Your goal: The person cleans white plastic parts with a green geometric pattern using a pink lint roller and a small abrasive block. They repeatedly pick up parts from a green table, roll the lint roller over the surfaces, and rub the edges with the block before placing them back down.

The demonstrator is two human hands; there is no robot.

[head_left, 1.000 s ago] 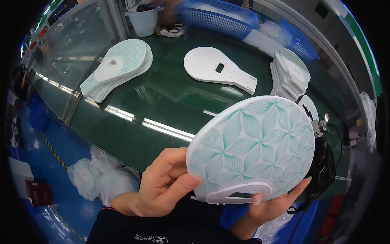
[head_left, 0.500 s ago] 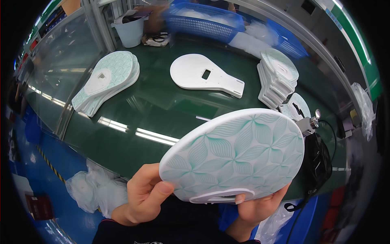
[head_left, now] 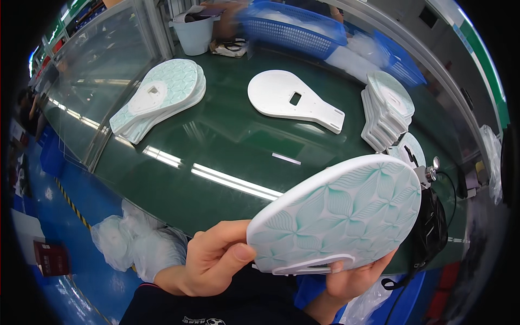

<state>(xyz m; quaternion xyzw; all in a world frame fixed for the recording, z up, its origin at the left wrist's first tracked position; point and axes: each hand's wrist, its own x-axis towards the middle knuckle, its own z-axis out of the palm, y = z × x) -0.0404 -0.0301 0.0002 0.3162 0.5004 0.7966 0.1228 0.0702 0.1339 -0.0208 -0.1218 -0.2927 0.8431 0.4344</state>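
Note:
Both my hands hold a white plastic panel (head_left: 346, 211) with a rounded outline and a green leaf-line pattern, tilted up above the near edge of the table. My left hand (head_left: 216, 262) pinches its left rim, thumb on the patterned face. At the lower right, my right hand (head_left: 355, 279) grips it from beneath, a thumb tip showing at the panel's opening. The panel's back is hidden. Beyond it, a plain white paddle-shaped panel (head_left: 279, 97) with a rectangular hole lies on the green table (head_left: 227, 146).
Patterned panels are stacked at the left (head_left: 176, 81) and at the right (head_left: 382, 111). A blue basket (head_left: 292, 32) and a pale bucket (head_left: 193, 35) stand at the back. Beside the held panel are a black bag (head_left: 431, 225) and a metal fitting (head_left: 428, 172). Clear plastic wrap (head_left: 151, 249) bulges at lower left.
The view has shifted, so the table's things appear farther right. The held panel has moved slightly right and turned a little, its face narrower in view. Both hands keep their grip.

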